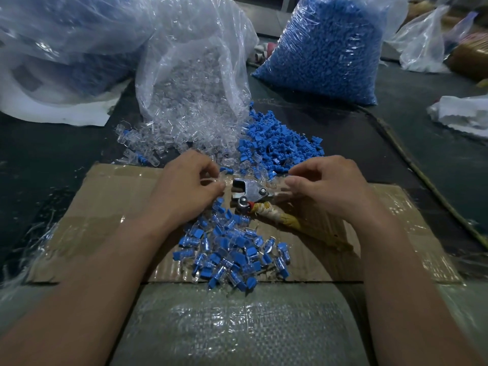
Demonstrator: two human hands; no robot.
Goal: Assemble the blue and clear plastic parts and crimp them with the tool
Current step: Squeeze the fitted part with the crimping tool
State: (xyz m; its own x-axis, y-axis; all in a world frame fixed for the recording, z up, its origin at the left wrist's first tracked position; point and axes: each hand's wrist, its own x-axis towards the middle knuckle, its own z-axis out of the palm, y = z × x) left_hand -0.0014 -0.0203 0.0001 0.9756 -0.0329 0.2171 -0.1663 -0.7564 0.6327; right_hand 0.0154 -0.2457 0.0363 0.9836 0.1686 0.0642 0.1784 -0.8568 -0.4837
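The metal crimping tool lies between the hands near the cardboard's far edge, its cloth-wrapped handle slanting under the right hand, the nearer one. That hand is curled; what it holds I cannot tell. The left hand pinches a glassy clear part. Ridged blue parts lie just beyond.

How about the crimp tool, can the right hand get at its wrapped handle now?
Probably yes. The wrapped handle lies uncovered on the cardboard close by the right hand, nothing between them. The curled fingers may pinch a clear part, too blurred to tell, which could hinder gripping.
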